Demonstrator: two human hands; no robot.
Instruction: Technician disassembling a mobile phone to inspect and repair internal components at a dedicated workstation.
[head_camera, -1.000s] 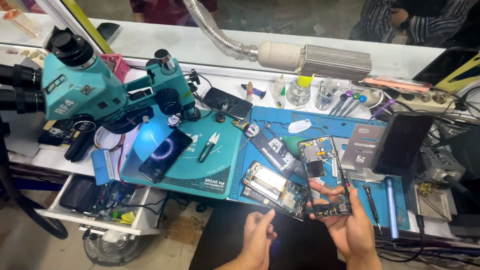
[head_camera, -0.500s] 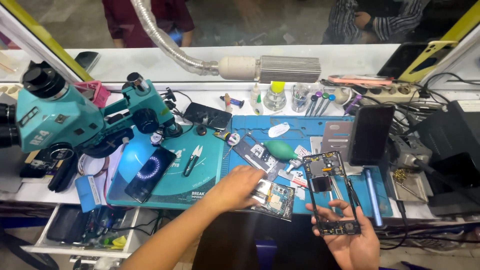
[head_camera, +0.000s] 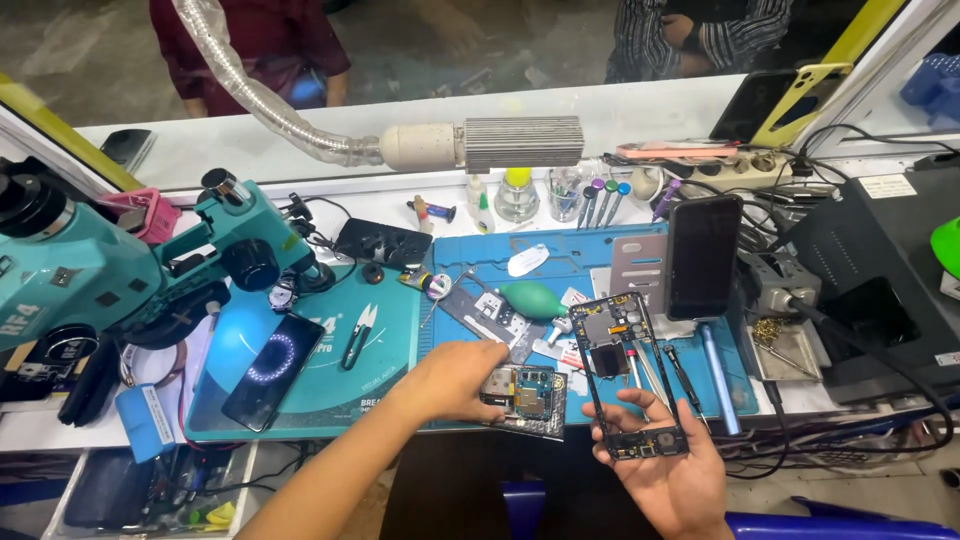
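My right hand (head_camera: 665, 468) holds a bare black phone frame (head_camera: 628, 372) by its lower end, tilted up above the blue work mat (head_camera: 580, 260). My left hand (head_camera: 452, 381) reaches across the mat, and its fingertips pinch a small circuit board (head_camera: 524, 388) that lies on an opened phone body (head_camera: 530, 405). A second opened phone part (head_camera: 483, 312) lies just beyond my left hand, beside a green rubber air blower (head_camera: 533, 299).
A teal microscope (head_camera: 120, 270) stands at the left over a teal mat (head_camera: 330, 370) with a lit phone (head_camera: 272, 371) and tweezers (head_camera: 358, 337). A dark phone (head_camera: 703, 256) stands upright. Screwdrivers (head_camera: 718, 376) lie at right. A flexible hose (head_camera: 300, 125) crosses the back. Two people stand behind the counter.
My left hand has come up from the near edge and reached onto the opened phone, taking hold of the circuit board. The right hand keeps the frame, now shifted slightly right.
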